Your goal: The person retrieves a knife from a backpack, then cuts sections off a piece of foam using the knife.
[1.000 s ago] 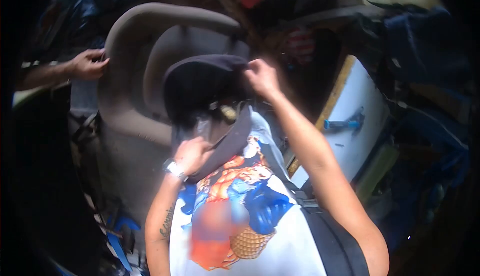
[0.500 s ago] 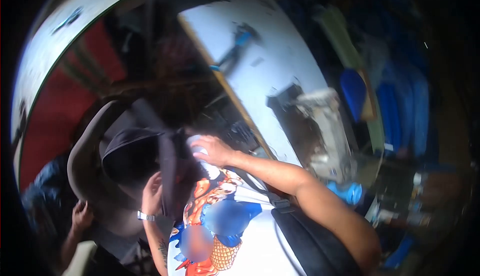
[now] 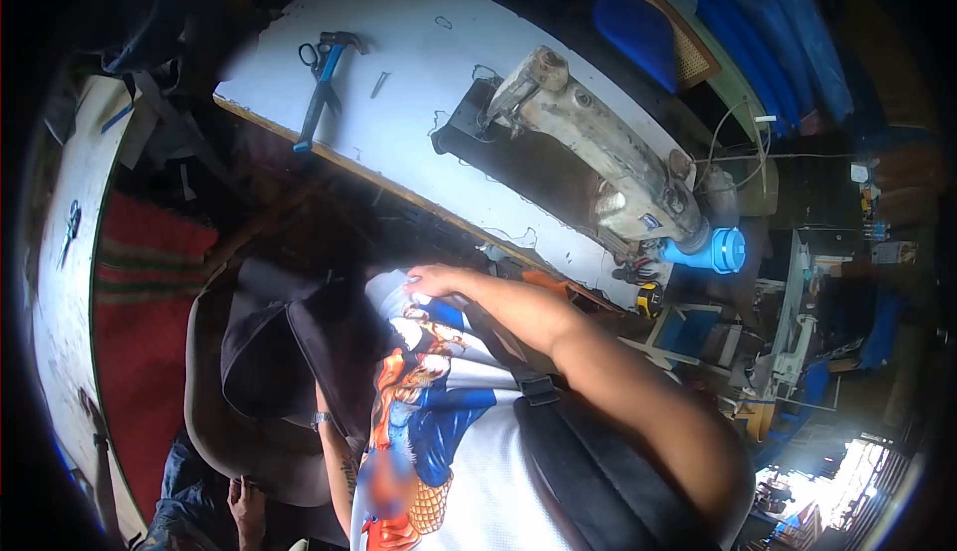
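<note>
My right hand [image 3: 431, 280] is at the lower edge of my white printed shirt [image 3: 478, 451], fingers bent around a light-coloured fold of cloth. A watch [image 3: 321, 418] is on my left wrist; my left hand [image 3: 320, 396] is mostly hidden behind a black fabric bag [image 3: 334, 337]. That bag gapes open, dark inside, on a grey-brown chair [image 3: 204, 406] close to my body. A black backpack strap [image 3: 598, 461] crosses my right shoulder.
A white worktable [image 3: 399, 142] bears a blue-handled hammer [image 3: 321, 92], scissors, a worn sewing machine [image 3: 598, 137] and a light-blue cylinder [image 3: 710, 250]. Another person's hand [image 3: 244, 506] is by the chair. Red striped cloth [image 3: 145, 352] hangs at left.
The view has turned, bringing the worktable more fully into sight. My left hand has gone from beside the bag to mostly behind it. My right hand stays near the shirt's edge.
</note>
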`<control>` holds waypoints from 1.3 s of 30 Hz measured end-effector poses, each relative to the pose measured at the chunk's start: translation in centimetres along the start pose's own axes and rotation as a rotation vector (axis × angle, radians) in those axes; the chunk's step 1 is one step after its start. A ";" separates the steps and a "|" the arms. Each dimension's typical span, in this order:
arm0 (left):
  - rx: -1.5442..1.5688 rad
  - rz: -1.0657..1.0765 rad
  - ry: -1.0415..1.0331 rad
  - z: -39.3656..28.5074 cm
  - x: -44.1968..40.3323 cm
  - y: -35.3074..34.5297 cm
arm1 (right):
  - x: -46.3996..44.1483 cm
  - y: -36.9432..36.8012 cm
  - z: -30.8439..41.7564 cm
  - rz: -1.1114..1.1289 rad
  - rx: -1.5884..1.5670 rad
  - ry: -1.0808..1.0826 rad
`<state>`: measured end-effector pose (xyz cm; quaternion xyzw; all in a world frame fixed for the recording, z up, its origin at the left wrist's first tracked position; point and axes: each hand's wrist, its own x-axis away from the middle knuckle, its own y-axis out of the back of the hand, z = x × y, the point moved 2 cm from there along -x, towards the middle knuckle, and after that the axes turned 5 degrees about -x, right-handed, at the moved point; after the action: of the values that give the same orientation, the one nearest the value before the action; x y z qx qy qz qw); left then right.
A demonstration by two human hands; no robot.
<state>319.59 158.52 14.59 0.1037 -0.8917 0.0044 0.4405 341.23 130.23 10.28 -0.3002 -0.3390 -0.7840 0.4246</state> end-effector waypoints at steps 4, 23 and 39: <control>0.038 -0.016 -0.032 0.2 -0.5 -0.3 | -3.1 1.4 4.5 0.301 0.504 -0.002; 0.887 -0.279 -0.015 5.2 5.6 -4.7 | -9.7 -9.7 57.3 0.572 0.562 0.597; 0.252 -0.616 -0.012 4.6 4.6 -5.6 | -7.6 -15.7 32.9 0.865 1.743 0.436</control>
<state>314.32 151.77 14.94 0.4223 -0.8134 -0.0192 0.3995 337.10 166.05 19.64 0.1691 -0.5724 -0.0772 0.7987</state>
